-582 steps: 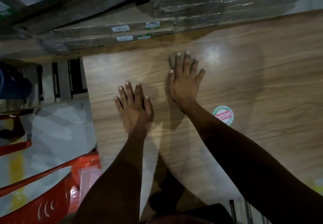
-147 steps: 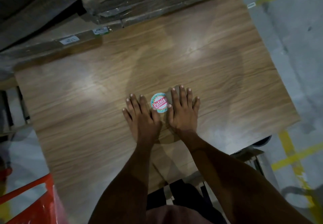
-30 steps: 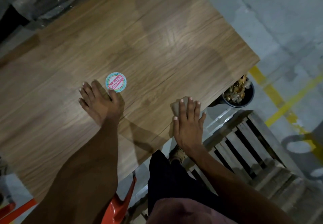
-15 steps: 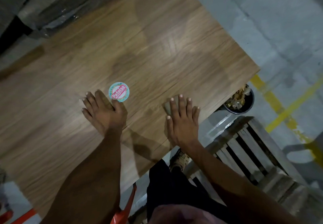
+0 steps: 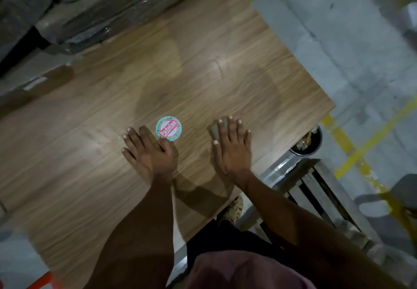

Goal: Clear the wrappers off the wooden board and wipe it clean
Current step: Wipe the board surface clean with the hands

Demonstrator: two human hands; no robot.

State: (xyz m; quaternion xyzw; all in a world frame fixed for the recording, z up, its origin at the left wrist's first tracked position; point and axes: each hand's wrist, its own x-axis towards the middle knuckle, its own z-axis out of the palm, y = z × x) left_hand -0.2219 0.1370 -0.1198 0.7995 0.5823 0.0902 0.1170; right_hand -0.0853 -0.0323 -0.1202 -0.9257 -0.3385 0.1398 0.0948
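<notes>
On the wooden board [image 5: 203, 67], seen from the head camera, both hands lie palm down with straight fingers. The board is a large rectangular panel with a light brown wood-grain face, smooth and faintly glossy, with a pale sheen of reflected light near its middle; its right corner juts out over the grey floor [image 5: 338, 40]. The left hand [image 5: 150, 151] rests flat, fingers slightly spread, its thumb tip touching the lower edge of a round sticker [image 5: 168, 129]. The sticker has a pale turquoise rim and a red band with white lettering that reads "Patelsa". The right hand [image 5: 232, 148] presses flat near the board's right edge, fingers close together, over a small grey cloth [image 5: 214, 132] that peeks out beside the index finger. Below the board's edge stands a dark bucket [image 5: 308, 142] beside a wooden pallet [image 5: 320, 198].
</notes>
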